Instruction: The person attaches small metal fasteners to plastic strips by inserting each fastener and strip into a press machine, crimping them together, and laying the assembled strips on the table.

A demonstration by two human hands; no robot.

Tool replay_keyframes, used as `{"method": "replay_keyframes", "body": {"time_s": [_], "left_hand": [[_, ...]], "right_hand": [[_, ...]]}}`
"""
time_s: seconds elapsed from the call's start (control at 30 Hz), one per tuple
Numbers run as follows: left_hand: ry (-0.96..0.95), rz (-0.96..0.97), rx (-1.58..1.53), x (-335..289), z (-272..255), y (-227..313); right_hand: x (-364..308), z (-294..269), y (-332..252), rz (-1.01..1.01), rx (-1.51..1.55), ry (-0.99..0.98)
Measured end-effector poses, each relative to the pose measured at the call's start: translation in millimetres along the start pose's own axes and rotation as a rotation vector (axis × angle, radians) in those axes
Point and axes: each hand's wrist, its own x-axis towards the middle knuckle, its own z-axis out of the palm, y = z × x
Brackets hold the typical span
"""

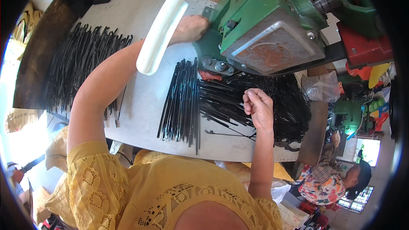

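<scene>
My left hand (188,29) reaches past the white lamp to the side of the green machine (255,21). Its fingertips are hidden against the machine, so their grip cannot be made out. Over a heap of thin black strips (289,106) I hold my right hand (259,107) with fingers curled in and thumb against them; anything inside is too small or hidden to see. Between my arms lies a neat bundle of similar long black strips (180,102). Just beyond it is the machine's small metal fixture (219,65).
The white lamp (159,38) hangs low over my left wrist. More black strips (85,64) are piled at left, beside a brown raised edge (36,60). A clear bag of small parts (320,86) stands at right. A co-worker (328,179) sits farther right near another green machine.
</scene>
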Motion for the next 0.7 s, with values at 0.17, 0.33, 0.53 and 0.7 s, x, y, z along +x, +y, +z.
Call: {"method": "replay_keyframes", "body": {"time_s": [0.17,0.33,0.53,0.7], "left_hand": [[0.207,-0.172,-0.539,-10.3,16.5,-23.6],[0.276,-0.368,-1.243,-27.6,-30.1,-65.7],[0.493,-0.003,-1.624,-32.1,-184.6,-24.7],[0.58,0.375,-1.279,-2.8,-295.7,91.2]], "right_hand": [[0.0,1.4,0.2,-0.007,-0.005,-0.025],[3.0,1.5,0.2,-0.032,0.02,-0.057],[-4.0,-1.1,-4.1,-0.037,-0.014,-0.033],[2.1,-7.0,1.7,0.03,0.022,-0.033]]}}
